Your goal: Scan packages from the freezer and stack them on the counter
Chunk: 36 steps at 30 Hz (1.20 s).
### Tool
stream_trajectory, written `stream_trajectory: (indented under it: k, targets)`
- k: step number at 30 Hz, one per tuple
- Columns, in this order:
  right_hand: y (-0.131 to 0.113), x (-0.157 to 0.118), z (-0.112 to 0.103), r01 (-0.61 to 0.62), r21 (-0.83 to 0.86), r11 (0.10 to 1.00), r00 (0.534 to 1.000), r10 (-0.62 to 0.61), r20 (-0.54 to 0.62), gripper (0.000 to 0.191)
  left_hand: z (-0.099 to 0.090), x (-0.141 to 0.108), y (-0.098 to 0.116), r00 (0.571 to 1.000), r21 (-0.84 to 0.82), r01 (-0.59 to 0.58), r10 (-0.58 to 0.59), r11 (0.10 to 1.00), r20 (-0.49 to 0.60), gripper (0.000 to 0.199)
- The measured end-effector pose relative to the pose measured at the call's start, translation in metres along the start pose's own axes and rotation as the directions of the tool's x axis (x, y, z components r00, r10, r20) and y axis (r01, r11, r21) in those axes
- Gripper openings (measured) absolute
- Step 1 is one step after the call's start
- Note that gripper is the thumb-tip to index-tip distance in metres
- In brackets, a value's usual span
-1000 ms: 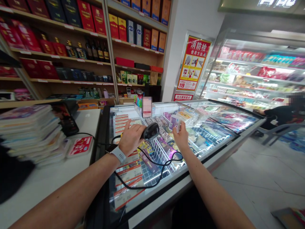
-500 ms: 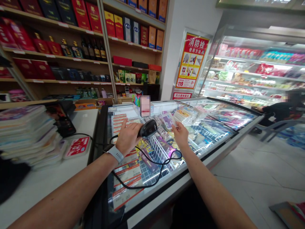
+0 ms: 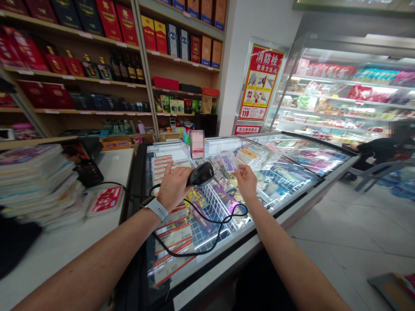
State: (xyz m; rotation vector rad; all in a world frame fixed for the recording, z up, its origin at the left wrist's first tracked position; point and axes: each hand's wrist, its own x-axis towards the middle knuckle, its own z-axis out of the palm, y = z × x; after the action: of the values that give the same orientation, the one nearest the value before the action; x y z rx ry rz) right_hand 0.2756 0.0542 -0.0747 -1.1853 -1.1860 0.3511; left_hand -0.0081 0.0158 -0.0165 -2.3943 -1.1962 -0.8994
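My left hand [image 3: 173, 183], with a grey watch band at the wrist, is closed round a black handheld barcode scanner [image 3: 201, 173]. The scanner's head points right, above the glass top of a chest freezer [image 3: 223, 257]. Its black cable [image 3: 207, 250] loops over the glass below both hands. Between thumb and fingers, my right hand [image 3: 246, 179] pinches a small clear-edged card [image 3: 228, 162] with a purple print, just right of the scanner's head. Scanner and card are apart. Wire baskets [image 3: 215, 201] with packaged goods show through the glass.
Price labels [image 3: 173, 242] lie along the freezer's left side. A phone [image 3: 197, 144] stands at its back edge. More flat packs [image 3: 251, 153] are piled beyond the card. At left, a counter [image 3: 118, 160] bears stacked flat packs [image 3: 35, 185]. A person [image 3: 379, 151] sits at far right.
The card has tilted slightly in my right hand, its print shifting a little. My left hand and the scanner stay almost in place.
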Motion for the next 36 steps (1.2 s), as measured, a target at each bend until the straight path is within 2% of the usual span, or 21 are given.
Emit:
stream_trajectory:
  k: [6, 14, 21, 36]
  targets:
    - [-0.003, 0.000, -0.001, -0.030, 0.057, 0.998, 0.999, 0.032, -0.026, 0.036, 0.001, -0.001, -0.001, 1.000, -0.007, -0.003, 0.003, 1.000, 0.003, 0.036]
    - [-0.005, 0.000, 0.004, -0.081, 0.198, 0.977, 0.997, 0.082, 0.002, 0.037, 0.002, -0.001, -0.002, 1.000, -0.014, -0.007, 0.007, 1.000, 0.001, 0.035]
    - [-0.010, -0.001, 0.004, -0.087, 0.250, 0.964, 0.996, 0.081, 0.035, 0.036, 0.001, -0.001, -0.002, 1.000, -0.016, -0.002, 0.002, 1.000, 0.002, 0.037]
    - [-0.013, 0.002, 0.004, -0.170, 0.348, 0.922, 0.985, 0.169, 0.032, 0.042, -0.003, 0.001, 0.000, 1.000, -0.015, -0.001, 0.002, 1.000, 0.021, 0.040]
